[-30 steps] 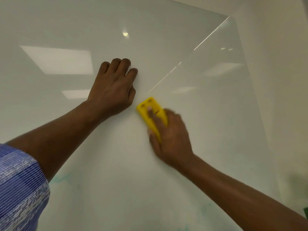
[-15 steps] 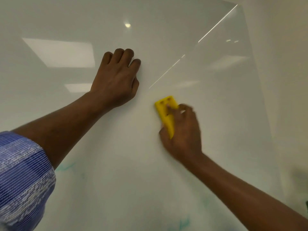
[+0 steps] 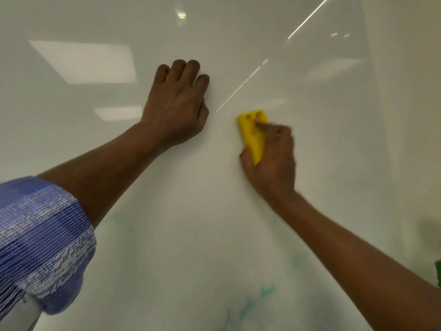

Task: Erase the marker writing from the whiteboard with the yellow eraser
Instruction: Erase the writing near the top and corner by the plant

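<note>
Step in hand: wiping, judged partway done. Your right hand grips the yellow eraser, fingers curled over its back and one fingertip lying on the top face. Motion blur hides the rest of the grip. The eraser sits flat against the whiteboard, just right of frame centre, at 3 o'clock from your left hand and apart from it. The left hand holds nothing: fingers curled under and close together, knuckles propped on the board like a brace.

The board right around the eraser looks clean. What's left is the green marker smears at 6 o'clock from the eraser, strongest near the bottom edge, plus a faint patch at 8 o'clock by your sleeve.

Next move, my call: bring the eraser down toward 6 o'clock, face flat, with firm overlapping passes. Faint residue smudges rather than lifts if pressure is light.

In the way: your left forearm and sleeve sit over the 8 o'clock patch, so that brace would need shifting. Your right forearm crosses near the lower smears.

Around: a ceiling-light reflection at 10 o'clock, a thin bright line at 1 o'clock, and a dark green something at the 4 o'clock edge that I can't identify.
</note>
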